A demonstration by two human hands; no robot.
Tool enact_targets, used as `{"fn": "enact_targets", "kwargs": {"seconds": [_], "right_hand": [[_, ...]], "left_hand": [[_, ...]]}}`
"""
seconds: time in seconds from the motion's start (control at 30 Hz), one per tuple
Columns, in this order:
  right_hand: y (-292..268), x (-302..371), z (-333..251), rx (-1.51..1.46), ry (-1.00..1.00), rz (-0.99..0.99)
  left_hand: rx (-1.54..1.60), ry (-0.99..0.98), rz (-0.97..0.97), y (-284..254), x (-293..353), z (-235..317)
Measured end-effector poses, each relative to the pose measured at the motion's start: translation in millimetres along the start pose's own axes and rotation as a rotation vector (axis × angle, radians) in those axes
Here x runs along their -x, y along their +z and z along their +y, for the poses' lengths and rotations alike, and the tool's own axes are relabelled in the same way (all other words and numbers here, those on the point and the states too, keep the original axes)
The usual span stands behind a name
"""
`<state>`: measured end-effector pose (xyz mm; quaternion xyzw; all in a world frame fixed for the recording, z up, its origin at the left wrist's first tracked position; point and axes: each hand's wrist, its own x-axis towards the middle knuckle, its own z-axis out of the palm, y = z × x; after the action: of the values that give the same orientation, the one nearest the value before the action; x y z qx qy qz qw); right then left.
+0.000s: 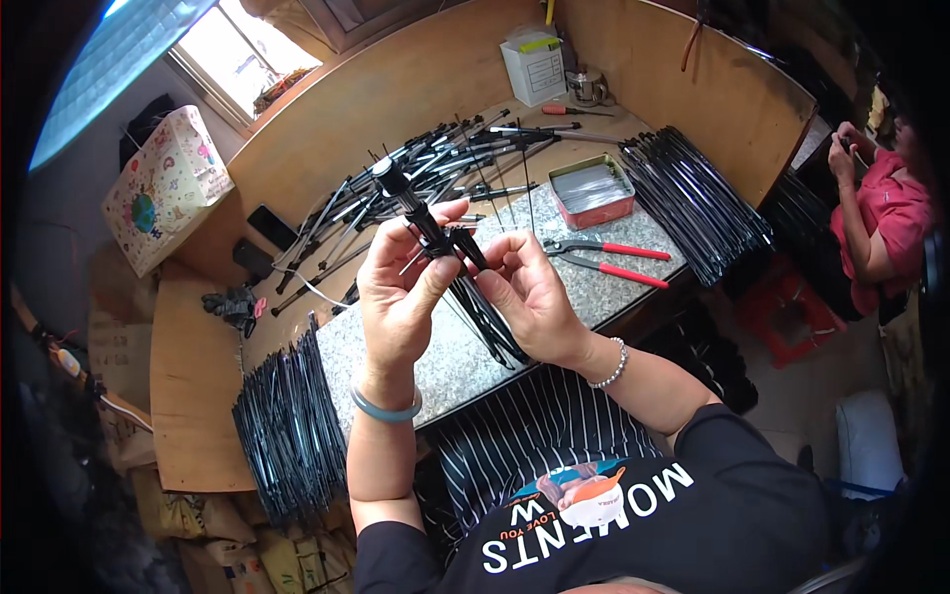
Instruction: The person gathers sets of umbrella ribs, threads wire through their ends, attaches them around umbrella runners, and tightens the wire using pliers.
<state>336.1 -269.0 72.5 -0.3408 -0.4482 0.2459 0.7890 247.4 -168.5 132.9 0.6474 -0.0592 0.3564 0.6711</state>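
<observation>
My left hand [401,287] and my right hand [529,292] together hold a black umbrella frame [435,233] above a grey stone slab [445,356]. The left fingers pinch the shaft just below its round top; the right fingers grip the bundle of thin black ribs [485,312] hanging down from it. The shaft tilts up and to the left.
Black rib bundles lie at the left [287,426] and the right [693,198] of the slab. Assembled frames [445,163] pile up behind. Red-handled pliers [609,259] and a red tin [592,190] sit on the slab. Another person [881,218] sits at the right.
</observation>
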Motion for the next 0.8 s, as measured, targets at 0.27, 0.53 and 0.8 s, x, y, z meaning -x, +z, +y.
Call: {"fn": "enact_targets", "kwargs": {"seconds": [0.27, 0.53, 0.8], "right_hand": [[-2, 2, 9, -0.033, -0.062, -0.012], [-1, 5, 12, -0.118, 0.008, 0.024], [-29, -13, 3, -0.303, 0.211, -0.221]], "left_hand": [[-0.089, 0.080, 0.069, -6, 5, -3], [-0.153, 0.070, 0.129, -11, 14, 5], [-0.166, 0.074, 0.068, -9, 17, 13]]}}
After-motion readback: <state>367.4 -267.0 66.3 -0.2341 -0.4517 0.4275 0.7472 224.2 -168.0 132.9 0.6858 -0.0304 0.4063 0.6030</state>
